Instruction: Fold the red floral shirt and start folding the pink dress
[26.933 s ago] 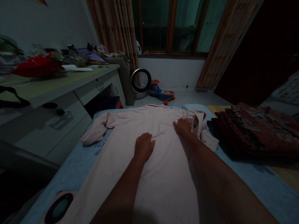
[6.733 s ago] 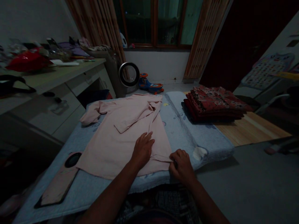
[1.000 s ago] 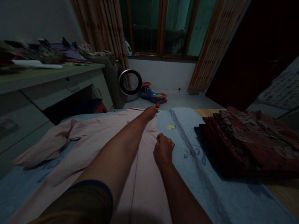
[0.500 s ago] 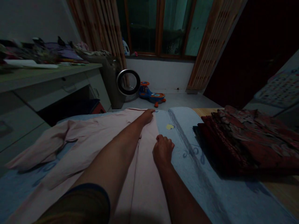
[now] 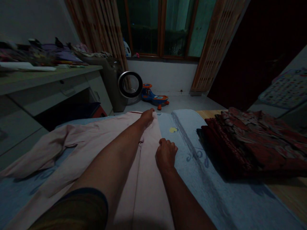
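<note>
A pale pink long-sleeved garment [image 5: 115, 129] lies spread over a light blue bed mat [image 5: 178, 172]. One sleeve [image 5: 48, 150] stretches out to the left, and a dark seam runs down the garment's length. My left hand [image 5: 147, 117], arm extended, pinches the garment's far right corner and lifts it slightly. Nearer to me, my right hand [image 5: 167, 152] is closed at the garment's right edge, its fingers curled round the cloth. My left forearm hides part of the middle of the garment.
A stack of folded dark red patterned cloths [image 5: 259, 143] sits on the right. Behind the bed are a blue and orange ride-on toy [image 5: 154, 97] and a washing machine with its round door [image 5: 130, 84] open. A cluttered desk [image 5: 79, 72] stands left.
My left hand has drawn the garment's far corner slightly up and left. My right hand stays at the right edge. The whole view has shifted a little.
</note>
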Tool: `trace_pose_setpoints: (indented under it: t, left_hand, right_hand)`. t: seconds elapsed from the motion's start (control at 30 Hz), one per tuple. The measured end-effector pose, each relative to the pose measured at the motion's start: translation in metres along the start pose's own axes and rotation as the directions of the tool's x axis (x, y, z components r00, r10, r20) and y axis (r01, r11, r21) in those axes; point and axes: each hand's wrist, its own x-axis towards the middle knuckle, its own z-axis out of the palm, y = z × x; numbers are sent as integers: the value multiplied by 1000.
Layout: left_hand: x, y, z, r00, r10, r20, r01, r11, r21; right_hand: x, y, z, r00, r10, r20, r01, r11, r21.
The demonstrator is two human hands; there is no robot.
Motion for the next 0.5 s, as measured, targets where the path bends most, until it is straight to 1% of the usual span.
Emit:
trace_pose_setpoints:
  t: [0.1,0.17,0.2,0.23,0.27,0.3,0.33,0.4,0.43,0.5]
  left_hand:
    - [-3,0,-1,989,115,-88,-99,980,170]
    - [-6,1,2,972,204,-113,-164,942,292]
    - [-7,1,4,959,263,-110,-203,902,382]
    - [-8,1,6,945,318,-80,-243,842,482]
    - [-9,2,10,934,357,-25,-279,769,575]
    - [-9,1,13,927,372,43,-310,699,645]
    - [-10,1,17,926,362,111,-336,649,683]
    - [-12,-2,25,930,306,205,-359,629,690]
    - [-13,-4,28,931,285,226,-360,632,687]
    - [-14,-9,34,937,261,233,-349,638,686]
  right_hand:
    - [0,0,-1,1000,-6,1,6,1000,-4]
    - [-1,0,-1,1000,-10,-2,10,1000,-8]
    - [-1,-1,-2,1000,-12,-2,12,1000,-10]
    - [-1,-1,-2,1000,-12,-2,11,1000,-11]
    - [-1,-1,-2,1000,-14,-2,14,1000,-11]
    - [-1,-1,-2,1000,-15,-1,15,1000,-10]
    - [-1,-1,-2,1000,-16,-1,16,1000,-7]
    - [-1,-1,-2,1000,-16,-2,16,1000,-1]
    - [-1,-1,-2,1000,-15,-1,15,1000,2]
    - [-1,-1,-2,1000,-11,-2,11,1000,6]
